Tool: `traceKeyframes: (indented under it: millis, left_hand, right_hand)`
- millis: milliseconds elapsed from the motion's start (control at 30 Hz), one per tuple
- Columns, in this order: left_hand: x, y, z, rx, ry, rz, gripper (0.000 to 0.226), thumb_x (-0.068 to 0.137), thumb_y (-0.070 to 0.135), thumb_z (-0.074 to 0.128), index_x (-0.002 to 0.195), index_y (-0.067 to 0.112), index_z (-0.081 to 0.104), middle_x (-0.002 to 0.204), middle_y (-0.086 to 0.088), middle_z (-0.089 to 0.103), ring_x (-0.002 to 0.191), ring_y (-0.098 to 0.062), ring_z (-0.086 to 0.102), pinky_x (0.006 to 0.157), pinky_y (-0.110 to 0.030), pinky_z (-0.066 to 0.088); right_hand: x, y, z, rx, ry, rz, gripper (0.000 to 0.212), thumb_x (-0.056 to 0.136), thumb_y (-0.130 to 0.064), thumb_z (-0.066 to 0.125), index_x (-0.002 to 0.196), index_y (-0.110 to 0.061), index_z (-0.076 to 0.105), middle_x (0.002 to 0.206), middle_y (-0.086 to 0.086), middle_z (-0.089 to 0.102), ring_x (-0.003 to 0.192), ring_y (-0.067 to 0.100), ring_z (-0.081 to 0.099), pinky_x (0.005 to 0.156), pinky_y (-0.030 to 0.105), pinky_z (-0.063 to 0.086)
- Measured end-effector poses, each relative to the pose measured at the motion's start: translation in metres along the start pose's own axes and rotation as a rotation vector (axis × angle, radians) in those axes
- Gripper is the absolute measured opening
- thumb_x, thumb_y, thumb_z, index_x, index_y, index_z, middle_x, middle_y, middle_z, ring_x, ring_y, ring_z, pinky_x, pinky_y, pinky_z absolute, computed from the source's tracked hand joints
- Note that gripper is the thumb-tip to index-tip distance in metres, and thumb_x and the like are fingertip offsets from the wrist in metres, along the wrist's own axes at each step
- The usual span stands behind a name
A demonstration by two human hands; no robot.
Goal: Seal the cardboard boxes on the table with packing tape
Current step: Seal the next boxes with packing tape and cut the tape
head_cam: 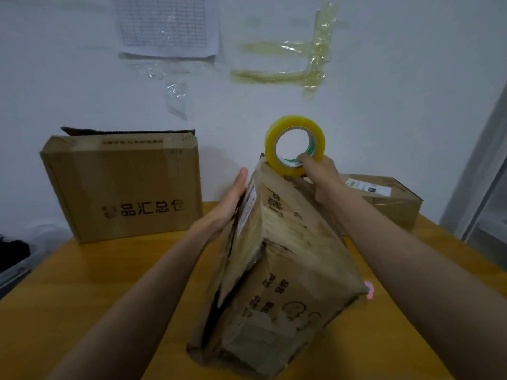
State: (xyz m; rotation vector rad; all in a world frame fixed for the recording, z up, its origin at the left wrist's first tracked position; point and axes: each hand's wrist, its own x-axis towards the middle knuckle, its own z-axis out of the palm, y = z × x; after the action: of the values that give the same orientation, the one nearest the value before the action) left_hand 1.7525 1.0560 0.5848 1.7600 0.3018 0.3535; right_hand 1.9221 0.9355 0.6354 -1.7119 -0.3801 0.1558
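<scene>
Left of the worn middle box (285, 270), the upright box (123, 185) reads "品汇总仓" on its front; the middle box's own print and label blur.

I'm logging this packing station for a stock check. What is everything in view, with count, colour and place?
Worn brown cardboard box: 1, brown, centre of table, held tilted.
Large brown cardboard box with printed characters: 1, brown, back left, against wall, top flap raised.
Low brown cardboard box with white label: 1, brown, back right.
Yellow roll of packing tape: 1, yellow, at held box's far end.
Orange wooden table: 1, orange.
Gridded paper sheet: 1, white, taped to wall.
Yellowed tape strips: several, on wall.
Left hand: 1, flat against held box's left side.
Right hand: 1, gripping tape roll.
</scene>
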Motion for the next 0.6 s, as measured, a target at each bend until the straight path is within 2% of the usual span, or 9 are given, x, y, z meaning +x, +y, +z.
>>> traceKeyframes:
  millis: [33,100,200,300,367,433,467,533,600]
  left_hand:
    - [0.003,0.006,-0.007,0.067,-0.024,-0.040,0.086,0.084,0.089,0.017,0.146,0.037,0.047,0.143,0.008,0.056,0.127,-0.008,0.054,0.117,-0.037,0.033]
    - [0.009,0.018,-0.019,0.122,-0.054,-0.087,0.088,0.082,0.091,0.025,0.146,0.036,0.049,0.144,0.004,0.057,0.133,-0.019,0.050,0.118,-0.046,0.029]
    - [0.011,0.030,-0.027,0.040,-0.026,-0.093,0.052,0.099,0.064,0.033,0.111,0.024,0.065,0.100,-0.002,0.074,0.097,-0.019,0.066,0.095,-0.039,0.045]
    - [0.012,0.031,-0.029,-0.079,0.028,-0.062,0.025,0.092,0.045,0.053,0.095,0.021,0.059,0.072,0.000,0.066,0.069,-0.014,0.063,0.070,-0.030,0.049]
    - [0.017,0.026,-0.033,-0.104,0.136,0.057,0.043,0.081,0.027,0.056,0.112,-0.002,0.058,0.085,-0.009,0.059,0.062,-0.005,0.062,0.061,-0.021,0.049]
    - [0.020,0.016,-0.039,0.036,0.269,0.184,0.054,0.090,0.002,0.053,0.135,-0.024,0.038,0.089,-0.012,0.050,0.061,0.005,0.059,0.062,-0.013,0.047]
    - [0.020,0.009,-0.042,0.125,0.290,0.250,0.043,0.095,-0.010,0.044,0.132,-0.030,0.034,0.087,-0.011,0.048,0.059,0.010,0.058,0.063,-0.011,0.046]
    - [0.021,-0.001,-0.049,0.115,0.298,0.351,0.025,0.093,-0.019,0.039,0.113,-0.031,0.046,0.091,-0.012,0.045,0.061,0.020,0.053,0.071,-0.006,0.043]
    - [0.027,-0.016,-0.062,0.079,0.332,0.462,0.027,0.088,-0.005,0.053,0.103,-0.027,0.055,0.098,-0.017,0.046,0.073,0.026,0.052,0.078,-0.003,0.041]
  right_hand:
    - [-0.001,-0.003,0.005,-0.017,0.000,-0.016,0.035,0.092,-0.037,0.061,0.123,-0.021,0.062,0.116,0.006,0.065,0.108,0.027,0.060,0.080,0.035,0.047]
    - [-0.005,-0.008,0.015,-0.050,-0.002,-0.031,0.043,0.090,-0.041,0.062,0.128,-0.020,0.061,0.119,0.006,0.064,0.109,0.028,0.060,0.086,0.037,0.049]
    - [-0.014,-0.017,0.027,-0.104,-0.034,-0.064,0.053,0.080,-0.048,0.061,0.126,-0.023,0.059,0.122,0.006,0.062,0.115,0.031,0.055,0.101,0.047,0.049]
    - [-0.015,-0.020,0.038,-0.167,-0.115,-0.100,0.050,0.070,-0.054,0.055,0.111,-0.027,0.061,0.116,0.005,0.063,0.118,0.034,0.053,0.104,0.052,0.047]
    - [-0.020,-0.025,0.044,-0.224,-0.172,-0.113,0.039,0.073,-0.055,0.057,0.101,-0.028,0.062,0.110,0.005,0.063,0.118,0.034,0.052,0.106,0.051,0.045]
    - [-0.023,-0.028,0.050,-0.257,-0.212,-0.119,0.035,0.084,-0.053,0.060,0.103,-0.024,0.062,0.104,0.003,0.059,0.115,0.031,0.048,0.108,0.046,0.040]
    - [-0.022,-0.028,0.053,-0.272,-0.221,-0.113,0.033,0.089,-0.051,0.059,0.105,-0.022,0.061,0.098,0.002,0.056,0.111,0.029,0.045,0.109,0.043,0.036]
    - [-0.027,-0.029,0.061,-0.310,-0.240,-0.119,0.037,0.092,-0.051,0.057,0.108,-0.019,0.065,0.097,0.001,0.053,0.108,0.027,0.040,0.106,0.042,0.031]
    - [-0.037,-0.032,0.071,-0.302,-0.275,-0.103,0.045,0.077,-0.061,0.061,0.103,-0.026,0.069,0.116,0.006,0.054,0.120,0.030,0.042,0.105,0.042,0.037]
